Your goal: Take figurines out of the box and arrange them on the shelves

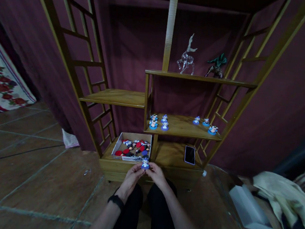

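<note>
Between both hands is a small purple-and-white figurine on a round purple base, held upright in front of the shelf unit. My left hand pinches it from the left, and my right hand grips its right side. Just behind, a shallow cardboard box on the bottom shelf holds many loose figurines, several with red bases. On the shelf above, similar figurines stand grouped at the left end. More figurines stand at the right end of that shelf.
A phone lies on the bottom shelf at right. A clear glass deer and a dark green statuette stand on the upper shelf. On the floor at right are a white box and pale cloth; a cable crosses the left floor.
</note>
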Motion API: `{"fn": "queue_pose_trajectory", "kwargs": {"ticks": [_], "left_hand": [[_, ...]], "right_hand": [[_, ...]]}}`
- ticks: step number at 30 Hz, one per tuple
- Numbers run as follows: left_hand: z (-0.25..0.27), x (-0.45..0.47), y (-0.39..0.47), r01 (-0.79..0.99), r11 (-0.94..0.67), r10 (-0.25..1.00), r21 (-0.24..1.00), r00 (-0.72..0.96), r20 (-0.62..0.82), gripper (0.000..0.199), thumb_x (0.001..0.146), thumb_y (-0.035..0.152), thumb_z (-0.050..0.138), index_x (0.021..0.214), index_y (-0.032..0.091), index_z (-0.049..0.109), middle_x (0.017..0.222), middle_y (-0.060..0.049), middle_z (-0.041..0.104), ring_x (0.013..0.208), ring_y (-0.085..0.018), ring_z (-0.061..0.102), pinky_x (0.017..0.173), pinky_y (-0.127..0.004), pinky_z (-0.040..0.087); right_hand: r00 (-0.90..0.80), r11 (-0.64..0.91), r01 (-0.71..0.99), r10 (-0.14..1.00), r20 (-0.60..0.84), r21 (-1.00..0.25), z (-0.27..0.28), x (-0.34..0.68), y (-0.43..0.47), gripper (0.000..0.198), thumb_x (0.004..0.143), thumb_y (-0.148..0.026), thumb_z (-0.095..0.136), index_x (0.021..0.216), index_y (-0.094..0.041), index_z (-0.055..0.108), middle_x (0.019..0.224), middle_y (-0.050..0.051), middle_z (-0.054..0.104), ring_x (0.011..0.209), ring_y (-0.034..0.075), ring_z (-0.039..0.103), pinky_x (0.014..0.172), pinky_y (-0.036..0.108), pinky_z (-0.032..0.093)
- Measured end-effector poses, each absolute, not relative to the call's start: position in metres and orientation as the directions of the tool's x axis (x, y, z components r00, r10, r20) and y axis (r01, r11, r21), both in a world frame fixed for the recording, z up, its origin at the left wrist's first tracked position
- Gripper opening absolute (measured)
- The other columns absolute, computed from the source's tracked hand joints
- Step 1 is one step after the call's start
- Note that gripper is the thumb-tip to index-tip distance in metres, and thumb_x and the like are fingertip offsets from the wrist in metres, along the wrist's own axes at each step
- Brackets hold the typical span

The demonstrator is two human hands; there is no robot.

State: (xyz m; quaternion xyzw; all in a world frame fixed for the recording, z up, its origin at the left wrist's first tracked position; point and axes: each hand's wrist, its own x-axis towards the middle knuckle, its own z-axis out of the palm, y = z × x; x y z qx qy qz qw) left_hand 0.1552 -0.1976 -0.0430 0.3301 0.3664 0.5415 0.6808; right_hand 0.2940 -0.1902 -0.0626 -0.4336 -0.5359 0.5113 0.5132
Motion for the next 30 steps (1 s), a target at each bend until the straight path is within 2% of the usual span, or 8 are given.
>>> {"fn": "queue_pose_trajectory", "kwargs": {"ticks": [5, 13, 23, 30], "left_hand": [[-0.039, 0.158, -0.197, -0.539, 0.222, 0.974, 0.812, 0.166, -0.156, 0.04, 0.054, 0.01, 0.075, 0.093, 0.015, 0.065, 0.091, -0.007, 0.068, 0.082, -0.014, 0.062, 0.082, -0.027, 0.043], [-0.042, 0.155, -0.196, -0.495, 0.186, 0.98, 0.849, 0.152, -0.127, 0.044, 0.055, 0.012, 0.075, 0.097, 0.015, 0.063, 0.094, -0.008, 0.068, 0.086, -0.017, 0.061, 0.084, -0.03, 0.041], [-0.045, 0.156, -0.198, -0.537, 0.152, 0.988, 0.83, 0.093, -0.121, 0.043, 0.054, 0.012, 0.076, 0.095, 0.016, 0.063, 0.087, -0.005, 0.068, 0.082, -0.016, 0.06, 0.085, -0.031, 0.04], [-0.044, 0.154, -0.199, -0.551, 0.18, 0.982, 0.815, 0.155, -0.112, 0.036, 0.06, 0.012, 0.073, 0.094, 0.015, 0.065, 0.09, -0.005, 0.067, 0.08, -0.015, 0.06, 0.082, -0.028, 0.041]], "right_hand": [[-0.084, 0.1, -0.126, 0.99, 0.111, -0.987, -0.065, 0.293, -0.187, 0.028, 0.067, -0.026, 0.064, 0.094, -0.021, 0.06, 0.082, 0.0, 0.064, 0.068, 0.013, 0.058, 0.062, 0.026, 0.044], [-0.159, 0.064, -0.178, 0.983, 0.093, -0.982, -0.059, 0.297, -0.19, 0.035, 0.064, -0.024, 0.066, 0.098, -0.022, 0.057, 0.087, 0.0, 0.064, 0.068, 0.012, 0.058, 0.065, 0.026, 0.044], [-0.119, 0.029, -0.109, 0.992, 0.042, -0.994, -0.055, 0.292, -0.194, 0.039, 0.067, -0.031, 0.063, 0.104, -0.021, 0.057, 0.094, 0.002, 0.063, 0.073, 0.014, 0.058, 0.063, 0.026, 0.045], [-0.102, 0.01, -0.088, 0.995, 0.019, -0.996, -0.052, 0.292, -0.194, 0.04, 0.067, -0.033, 0.063, 0.104, -0.022, 0.058, 0.095, 0.003, 0.064, 0.077, 0.015, 0.058, 0.064, 0.027, 0.047]]}}
